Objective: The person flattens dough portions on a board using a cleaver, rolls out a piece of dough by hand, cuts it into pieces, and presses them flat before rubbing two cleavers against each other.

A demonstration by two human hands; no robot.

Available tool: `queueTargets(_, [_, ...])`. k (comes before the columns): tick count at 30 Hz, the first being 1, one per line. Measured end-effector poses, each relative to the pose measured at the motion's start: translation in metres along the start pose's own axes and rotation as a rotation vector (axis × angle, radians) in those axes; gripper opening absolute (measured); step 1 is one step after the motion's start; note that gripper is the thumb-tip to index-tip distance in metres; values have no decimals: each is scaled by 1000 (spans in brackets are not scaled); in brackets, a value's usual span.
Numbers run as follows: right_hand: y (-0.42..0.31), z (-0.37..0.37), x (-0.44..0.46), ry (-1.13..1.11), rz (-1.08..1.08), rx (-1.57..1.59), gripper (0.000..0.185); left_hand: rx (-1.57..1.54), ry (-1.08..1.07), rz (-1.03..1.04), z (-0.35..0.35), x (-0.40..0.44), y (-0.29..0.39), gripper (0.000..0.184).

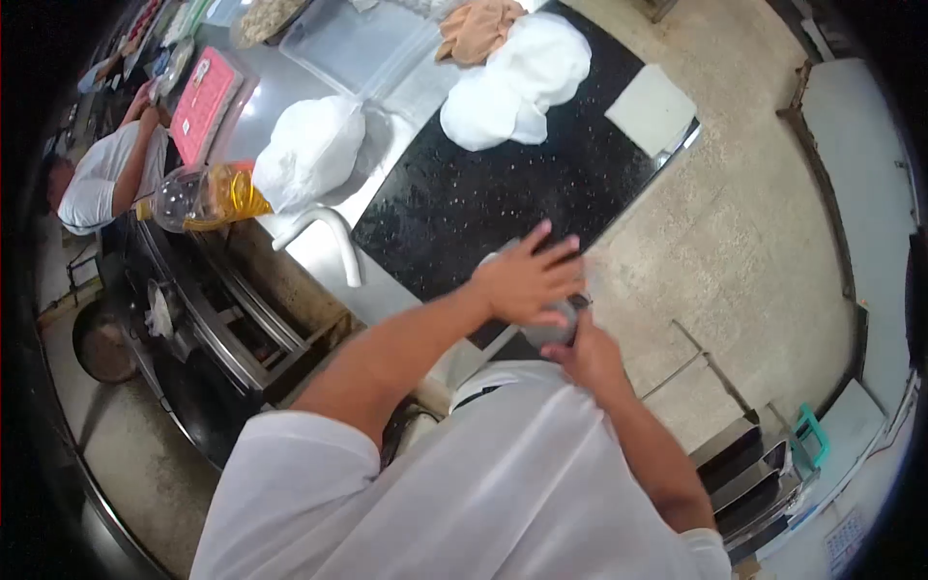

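Note:
Near my waist, at the near edge of a black speckled countertop (464,193), my right hand (590,356) is closed around a grey rounded object (551,329), perhaps a small container; its kind is unclear. My left hand (530,282) is held flat over the top of that object with fingers spread. Whether the palm touches it cannot be made out. Part of the grey object is hidden by both hands.
Two white cloth-like bundles (541,58), a peach cloth (478,29) and a white square (652,108) lie farther along. Left are a white bag (309,150), a bottle of yellow oil (211,196), a bent white pipe (333,237) and a stove (217,309). Another person (116,174) works beyond.

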State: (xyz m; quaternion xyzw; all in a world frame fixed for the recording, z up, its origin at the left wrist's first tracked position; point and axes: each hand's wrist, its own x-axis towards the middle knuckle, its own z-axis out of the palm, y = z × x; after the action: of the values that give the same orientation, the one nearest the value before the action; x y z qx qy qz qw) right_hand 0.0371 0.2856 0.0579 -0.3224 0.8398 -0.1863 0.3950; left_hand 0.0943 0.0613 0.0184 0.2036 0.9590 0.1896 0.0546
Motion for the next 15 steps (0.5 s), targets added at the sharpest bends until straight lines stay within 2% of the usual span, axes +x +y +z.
queueTargets(2, [-16,-32,24,-135,133,-59,71,69,113,-62,-18,14,-18,68])
queueTargets(5, [-33,-67,78,-126,67,-181,69,143,176,-144,-37,25,-55,69])
queueTargets(7, [-35,-60,68,-144,53,-213,69,140,218,-179,-40,25,-66,71])
queueTargets(9, [-25,-39,50,-80,4,-41,74,93,189,-154,-26,15,-47,70])
queueTargets(11, [6,-2,7,-160,21,-18,76,33,54,-137,-12,-4,-6,69])
queueTargets(13, [8,-2,5,-221,45,12,78,5,33,-46,2,-4,16,68])
queueTargets(15, [-6,-21,1,-182,238,-38,79,-21,18,-17,-1,13,10,67])
